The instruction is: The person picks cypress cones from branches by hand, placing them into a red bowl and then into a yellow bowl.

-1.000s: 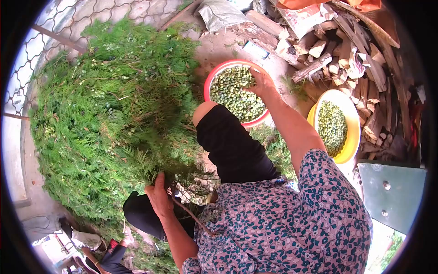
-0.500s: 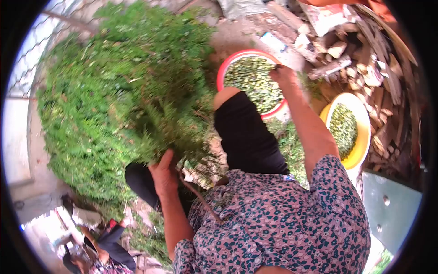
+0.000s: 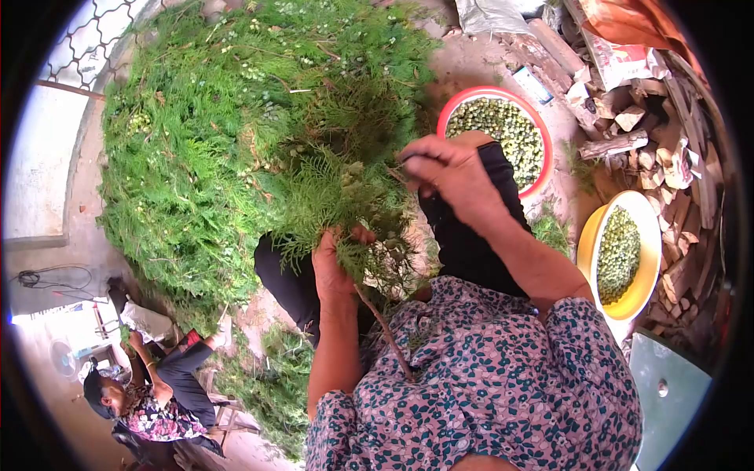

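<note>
My left hand (image 3: 336, 263) is closed around a leafy conifer branch (image 3: 385, 326), whose bare stem runs down against the patterned shirt. Feathery green sprays stick out above that hand. My right hand (image 3: 455, 179) hovers by my knee, close to the sprays, with its fingers curled together and slightly blurred; whatever they pinch cannot be made out. Just beyond that hand stands a red-rimmed basin (image 3: 543, 133) holding many small green cones or berries. Farther right, a yellow basin (image 3: 587, 247) has more of them.
A large heap of cut green branches (image 3: 188, 157) spreads across the left and front. Split firewood (image 3: 620, 145) is stacked at the right, above a grey-green board (image 3: 667, 392). Another person (image 3: 161, 388) sits at the lower left, beside more branches (image 3: 279, 377).
My right hand has come back from the red-rimmed basin to the branch sprays. My left hand keeps its hold on the branch. The whole view has shifted, bringing the seated person more into sight.
</note>
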`<act>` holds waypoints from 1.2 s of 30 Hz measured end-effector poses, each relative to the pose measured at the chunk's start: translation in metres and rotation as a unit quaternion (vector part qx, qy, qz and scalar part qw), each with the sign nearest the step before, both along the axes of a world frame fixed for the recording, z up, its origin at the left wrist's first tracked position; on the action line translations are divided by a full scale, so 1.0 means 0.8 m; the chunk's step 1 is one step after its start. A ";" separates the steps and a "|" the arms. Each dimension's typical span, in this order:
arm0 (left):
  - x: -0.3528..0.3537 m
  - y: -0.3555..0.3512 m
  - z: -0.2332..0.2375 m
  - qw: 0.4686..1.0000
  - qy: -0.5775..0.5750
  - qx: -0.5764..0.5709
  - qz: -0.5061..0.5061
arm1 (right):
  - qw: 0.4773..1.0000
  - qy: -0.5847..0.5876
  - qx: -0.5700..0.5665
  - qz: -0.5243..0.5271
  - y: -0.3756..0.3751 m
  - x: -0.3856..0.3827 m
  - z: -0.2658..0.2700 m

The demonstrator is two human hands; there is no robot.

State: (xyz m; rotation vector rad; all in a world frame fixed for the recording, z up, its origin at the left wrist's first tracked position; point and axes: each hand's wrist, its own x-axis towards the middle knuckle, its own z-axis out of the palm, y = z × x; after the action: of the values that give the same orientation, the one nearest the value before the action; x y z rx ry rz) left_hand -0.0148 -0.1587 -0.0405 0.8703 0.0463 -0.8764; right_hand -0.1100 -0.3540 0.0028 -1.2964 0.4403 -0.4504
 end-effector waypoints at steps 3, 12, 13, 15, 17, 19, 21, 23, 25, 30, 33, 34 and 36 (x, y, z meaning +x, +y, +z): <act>-0.012 0.002 0.010 0.998 0.037 -0.054 0.011 | 1.000 -0.009 0.012 0.009 0.044 0.028 -0.030; -0.025 0.020 0.020 0.991 0.001 0.071 0.114 | 0.994 -0.061 0.068 0.066 0.081 0.006 -0.008; -0.024 0.021 0.014 0.990 0.003 0.071 0.119 | 0.994 -0.058 0.067 0.070 0.089 0.003 -0.004; -0.023 0.019 0.010 0.989 -0.019 0.051 0.139 | 0.926 -0.102 -0.349 0.101 0.102 0.001 0.002; -0.020 0.028 0.016 0.990 -0.005 0.061 0.125 | 0.902 -0.156 -0.360 0.179 0.108 -0.004 0.003; -0.012 0.034 0.016 0.992 0.009 0.069 0.109 | 0.871 -0.209 -0.365 0.253 0.120 -0.009 0.000; -0.004 0.041 0.005 0.991 0.071 0.073 0.091 | 0.844 -0.221 -0.325 0.365 0.136 -0.013 -0.008; -0.001 0.043 -0.011 0.989 0.082 0.044 0.118 | 0.850 -0.225 -0.310 0.361 0.139 -0.015 -0.012; -0.005 0.044 -0.015 0.986 0.071 0.043 0.146 | 0.957 -0.091 -0.215 0.170 0.135 -0.019 -0.006; -0.008 0.038 -0.006 0.987 0.064 0.013 0.146 | 0.964 -0.003 -0.266 0.025 0.126 0.022 -0.022; -0.010 0.035 -0.011 0.985 0.071 0.014 0.158 | 0.953 -0.052 -0.295 0.035 0.136 0.034 -0.048; -0.012 0.034 -0.012 0.983 0.061 0.006 0.171 | 0.939 -0.050 -0.339 0.030 0.136 0.037 -0.053; -0.009 0.038 -0.012 0.982 0.084 0.008 0.170 | 0.942 -0.032 -0.334 0.031 0.136 0.037 -0.046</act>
State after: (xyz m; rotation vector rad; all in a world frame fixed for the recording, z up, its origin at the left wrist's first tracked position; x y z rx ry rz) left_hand -0.0223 -0.1286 -0.0503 0.7722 0.3402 -0.6273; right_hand -0.0807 -0.2454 -0.0343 -1.9384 0.1883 -0.6156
